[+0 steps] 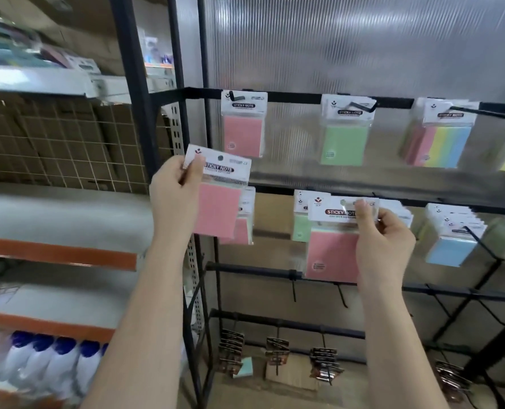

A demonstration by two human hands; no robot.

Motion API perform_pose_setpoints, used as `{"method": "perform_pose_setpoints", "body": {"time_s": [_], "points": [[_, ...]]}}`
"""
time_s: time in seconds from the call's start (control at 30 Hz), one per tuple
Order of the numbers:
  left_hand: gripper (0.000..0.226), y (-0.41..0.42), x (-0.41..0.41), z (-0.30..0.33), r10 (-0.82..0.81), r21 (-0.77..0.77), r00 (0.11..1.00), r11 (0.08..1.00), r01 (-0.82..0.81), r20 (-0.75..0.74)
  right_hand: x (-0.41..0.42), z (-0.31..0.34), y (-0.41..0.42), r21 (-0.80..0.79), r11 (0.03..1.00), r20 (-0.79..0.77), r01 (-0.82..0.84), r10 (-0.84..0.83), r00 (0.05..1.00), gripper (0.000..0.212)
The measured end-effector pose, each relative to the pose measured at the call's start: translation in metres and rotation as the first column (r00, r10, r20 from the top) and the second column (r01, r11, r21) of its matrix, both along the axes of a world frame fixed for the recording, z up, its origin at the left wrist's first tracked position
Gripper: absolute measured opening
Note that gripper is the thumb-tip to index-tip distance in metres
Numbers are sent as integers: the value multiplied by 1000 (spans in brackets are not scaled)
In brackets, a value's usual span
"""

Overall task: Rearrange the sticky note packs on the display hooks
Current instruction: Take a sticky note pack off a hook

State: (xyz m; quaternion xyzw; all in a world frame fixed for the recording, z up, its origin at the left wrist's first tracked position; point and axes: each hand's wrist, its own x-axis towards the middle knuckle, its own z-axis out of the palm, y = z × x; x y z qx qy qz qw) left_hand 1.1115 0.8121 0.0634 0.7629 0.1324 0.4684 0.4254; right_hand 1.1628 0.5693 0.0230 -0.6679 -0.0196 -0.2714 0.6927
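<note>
I see two hands up in front of the rack, each holding a pack of sticky notes. My left hand [176, 191] pinches the white top card of a pink pack [219, 196], thumb on the front and fingers curled behind. This pack is a clear bag with a white card that says STICKY NOTE and a flat pink pad under it. It is tipped a little, its top leaning left, long side running up and down. It is in the air, just in front of more pink packs [242, 216] on the left hook of the middle bar.

My right hand [384, 240] grips another pink pack [334, 240] by the right end of its card. This one hangs almost straight, card up, pad down, in front of a green pack [301, 225].

Farther right on the middle bar [275, 190] hang blue packs [449, 240].

Farther up, on the top bar [292, 97], hang a pink pack [243, 128], a green pack [345, 134] and a striped pack [440, 137], all card up.
</note>
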Motion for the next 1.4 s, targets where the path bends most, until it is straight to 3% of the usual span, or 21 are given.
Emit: {"method": "perform_pose_setpoints", "body": {"time_s": [0.2, 0.33, 0.53, 0.77, 1.1, 1.2, 1.4], "points": [[23, -5, 28, 25, -27, -67, 981, 997, 40, 190, 33, 8, 7, -60, 998, 39, -17, 19, 999, 42], [31, -6, 46, 36, 8, -89, 957, 996, 19, 291, 54, 15, 9, -57, 998, 76, -33, 37, 996, 42], [28, -2, 68, 56, -4, -58, 935, 998, 27, 355, 71, 20, 19, -70, 996, 112, -50, 57, 992, 44], [22, 6, 90, 58, 8, -59, 940, 998, 13, 342, 74, 14, 30, -59, 998, 90, -3, 8, 996, 45], [29, 25, 124, 50, -133, -20, 956, 990, 143, 261, 68, 6, 50, -50, 995, 65, 84, -81, 995, 46], [25, 28, 138, 49, -167, -45, 956, 982, 183, 239, 66, 6, 52, -38, 994, 54, 101, -99, 994, 48], [27, 33, 163, 55, -87, -145, 981, 983, 112, 171, 63, 9, 55, -19, 994, 71, 106, -104, 992, 46]]}}
